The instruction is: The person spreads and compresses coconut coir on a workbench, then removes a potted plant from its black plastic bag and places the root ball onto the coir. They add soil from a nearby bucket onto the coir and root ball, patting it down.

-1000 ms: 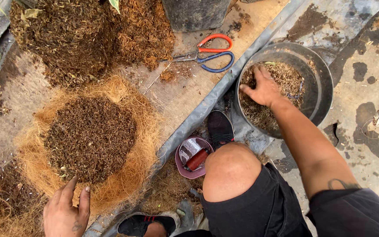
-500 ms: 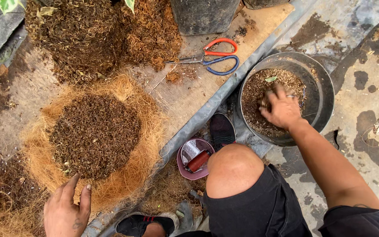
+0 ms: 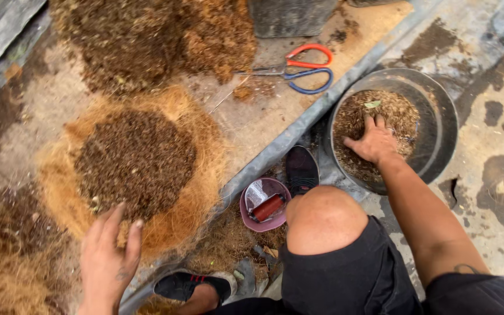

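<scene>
Left hand [image 3: 109, 256] spread flat, fingers open, palm down on the near edge of the fibre nest [image 3: 135, 169]; nothing gripped. Fingertips touching the dark mulch [image 3: 135, 157] heaped in the nest's middle, golden fibre ringing it all round. Beyond that hand, farther off, a larger loose heap [image 3: 147, 41] of the same brown stuff.

Right hand [image 3: 374, 143] plunged into the bucket [image 3: 444, 116], palm down on the chips [image 3: 398, 114] inside, fingers loosely curled and partly sunk in; cannot tell whether any chips are actually gripped. Small green leaf [image 3: 373, 104] lying on the chips just past the fingertips.

Between the two hands: bare knee [image 3: 322, 219], a black shoe [image 3: 301, 169] just left of the bucket, and a pink bowl [image 3: 263, 204] holding a red cylinder [image 3: 268, 207], near the knee. Second shoe [image 3: 191, 286] just right of the left wrist.

Scissors [image 3: 298, 70], one red handle and one blue, lying on the ground beyond the right hand, well apart from it, near the bucket's far rim. Dark pot [image 3: 290, 16] past the scissors at the top edge.
</scene>
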`<state>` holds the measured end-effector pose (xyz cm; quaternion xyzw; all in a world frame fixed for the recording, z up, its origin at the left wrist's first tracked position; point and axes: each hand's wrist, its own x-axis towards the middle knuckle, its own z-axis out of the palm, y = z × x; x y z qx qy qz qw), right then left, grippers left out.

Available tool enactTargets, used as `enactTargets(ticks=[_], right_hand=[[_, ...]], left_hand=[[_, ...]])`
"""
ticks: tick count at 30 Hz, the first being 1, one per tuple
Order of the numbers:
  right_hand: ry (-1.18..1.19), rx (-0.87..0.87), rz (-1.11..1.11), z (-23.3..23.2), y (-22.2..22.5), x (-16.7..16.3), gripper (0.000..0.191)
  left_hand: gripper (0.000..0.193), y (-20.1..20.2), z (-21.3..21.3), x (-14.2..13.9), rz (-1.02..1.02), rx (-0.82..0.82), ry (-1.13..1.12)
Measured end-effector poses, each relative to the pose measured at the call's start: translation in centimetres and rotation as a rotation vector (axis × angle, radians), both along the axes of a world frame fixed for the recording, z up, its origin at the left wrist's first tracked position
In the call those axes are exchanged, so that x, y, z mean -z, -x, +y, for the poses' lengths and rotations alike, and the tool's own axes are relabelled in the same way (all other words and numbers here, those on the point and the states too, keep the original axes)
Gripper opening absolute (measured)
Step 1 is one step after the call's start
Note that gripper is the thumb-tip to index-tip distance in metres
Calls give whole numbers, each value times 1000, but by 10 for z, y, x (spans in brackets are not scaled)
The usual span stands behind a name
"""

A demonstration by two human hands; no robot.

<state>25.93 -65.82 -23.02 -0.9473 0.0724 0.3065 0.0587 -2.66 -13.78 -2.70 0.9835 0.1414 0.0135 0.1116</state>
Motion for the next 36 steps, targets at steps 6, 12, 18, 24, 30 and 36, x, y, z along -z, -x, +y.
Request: enactTargets(ticks=[6,12,18,24,30,36], right_hand=[[-248,-94,-15,-25,9,10,108],[-192,-343,-66,-19,15,17,114],[-212,-208,-88,-28,28,15,88],[-326,-130,-233,-45,14,13,59],[-964,89,-559,-74,-3,-21,28],[-1147,596,-416,-90,-26,-75,26]], left_hand=[[46,-23,-16,-26,-104,46,25],[44,-23,-8,-35,-177,31,0],[42,-12,14,-45,-260,-54,-47],[40,5,32,-55,-343,-140,-70],[39,22,42,-66,-413,-214,-59],[39,34,43,-71,-461,-216,-21]])
